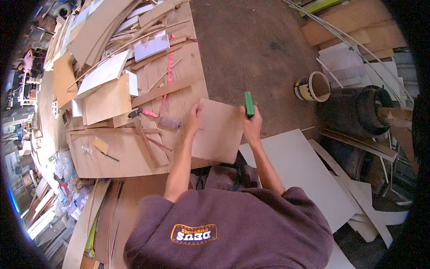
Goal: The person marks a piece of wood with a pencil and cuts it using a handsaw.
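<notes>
A thin, light-brown wooden board [218, 134] is held up in front of my body at the edge of the worktable. My left hand [194, 118] grips its left edge, thumb on the near face. On the opposite side, my right hand [252, 123] is closed round a green bar-shaped tool [249, 104] and sits against the board's right edge. The tool's exact kind is hard to make out. Left of my left wrist lie a spool-like roll [169, 123] and a hammer [135, 113] on the wooden tabletop [127, 154].
Wood and white board offcuts [107, 74] pile up at the table's far left, with a pink tape measure [169, 67] beside them. On the floor at right stand a bucket [312, 87] and a black drum [351, 110]. A large white sheet [299, 168] leans near my right arm.
</notes>
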